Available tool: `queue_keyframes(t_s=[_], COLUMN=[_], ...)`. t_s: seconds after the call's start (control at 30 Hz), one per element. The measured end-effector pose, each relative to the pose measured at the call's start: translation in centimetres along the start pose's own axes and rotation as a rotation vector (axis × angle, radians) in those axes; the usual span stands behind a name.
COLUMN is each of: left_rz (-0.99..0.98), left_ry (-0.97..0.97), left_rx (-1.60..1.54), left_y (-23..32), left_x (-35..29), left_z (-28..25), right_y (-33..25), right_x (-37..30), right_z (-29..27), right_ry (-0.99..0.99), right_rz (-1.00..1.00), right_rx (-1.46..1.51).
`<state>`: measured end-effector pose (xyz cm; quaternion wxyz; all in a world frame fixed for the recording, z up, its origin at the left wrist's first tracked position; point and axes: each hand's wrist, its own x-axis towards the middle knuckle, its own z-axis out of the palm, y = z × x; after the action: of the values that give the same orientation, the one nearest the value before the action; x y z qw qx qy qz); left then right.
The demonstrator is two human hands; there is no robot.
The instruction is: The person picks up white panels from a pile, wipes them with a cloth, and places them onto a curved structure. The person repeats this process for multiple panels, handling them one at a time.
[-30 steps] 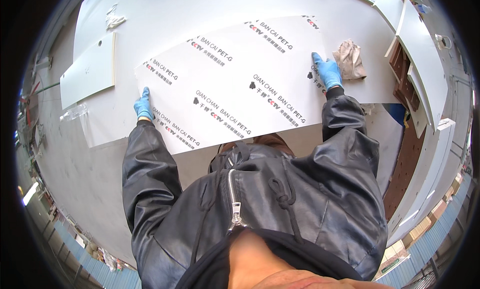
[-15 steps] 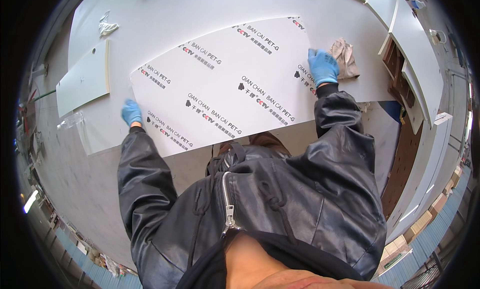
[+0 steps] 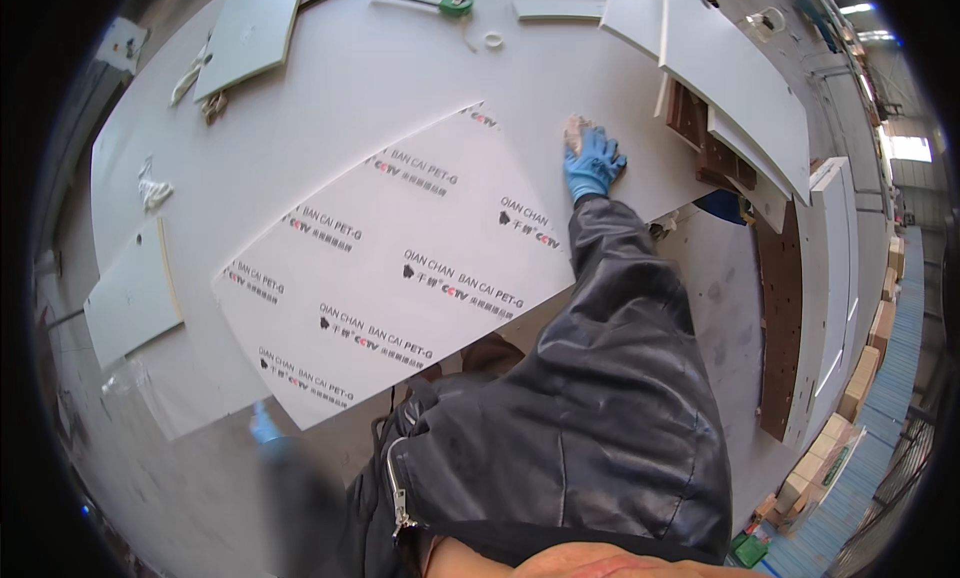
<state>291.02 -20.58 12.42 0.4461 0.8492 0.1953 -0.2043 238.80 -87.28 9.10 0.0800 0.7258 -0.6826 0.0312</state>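
Head view: printed white panel (image 3: pixel 390 243) lies flat on the white table (image 3: pixel 330 98), its near edge apparently jutting past the table's edge. All places below are relative to that panel.

Right hand (image 3: pixel 594 164), blue glove, is off its right edge, resting on a crumpled beige cloth (image 3: pixel 577 130) with fingers somewhat spread; firm grip or just pressing, cannot tell. Left hand (image 3: pixel 264 425) is blurred, just beside the near left corner — contact and finger closure both unclear. Hands are well apart. Right sleeve (image 3: pixel 625 263) passes close to the near right corner.

Green tape measure (image 3: pixel 456 4) sits beyond the far right corner; pale board (image 3: pixel 135 288) is off the left side, clear bottle (image 3: pixel 122 380) just nearer than that board.

Risks, judged: neither hand clearly secures the panel, so a sleeve or body bump on the jutting edge could swing it or tip it off. Grit in the cloth, if rubbed across the panel, could scratch it; pressing hard near one corner could make it skid — left hand seems badly placed to stop that.
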Motion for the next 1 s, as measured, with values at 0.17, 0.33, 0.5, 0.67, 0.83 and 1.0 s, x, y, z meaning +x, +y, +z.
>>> queue_keyframes(t_s=[0.17,0.33,0.5,0.67,0.83,1.0], left_rz=[-0.315,-0.269,-0.286,-0.359,-0.386,-0.402], left_ry=[-0.31,-0.383,-0.466,-0.429,-0.483,-0.482], left_rx=[-0.595,-0.65,-0.758,-0.721,-0.784,-0.824], left_y=[-7.3,-9.5,-9.8,-8.7,-8.8,-8.9], left_x=[-7.0,-5.5,-5.9,-6.6,-6.4,-6.0], left_z=[1.7,2.3,1.8,1.7,1.2,1.4], right_y=[-1.7,-15.9,-28.6,-44.9,-61.7,-57.5], right_x=[-0.2,-17.0,-32.1,-31.7,-30.5,-36.3], right_z=[-2.9,-8.3,-11.3,-11.6,-10.5,-11.7], right_ry=[0.096,-0.004,-0.198,0.086,0.267,0.141], right_rz=[-0.12,-1.004,-1.387,-1.442,-1.33,-1.383], right_rx=[0.902,0.626,0.607,0.596,0.596,0.556])
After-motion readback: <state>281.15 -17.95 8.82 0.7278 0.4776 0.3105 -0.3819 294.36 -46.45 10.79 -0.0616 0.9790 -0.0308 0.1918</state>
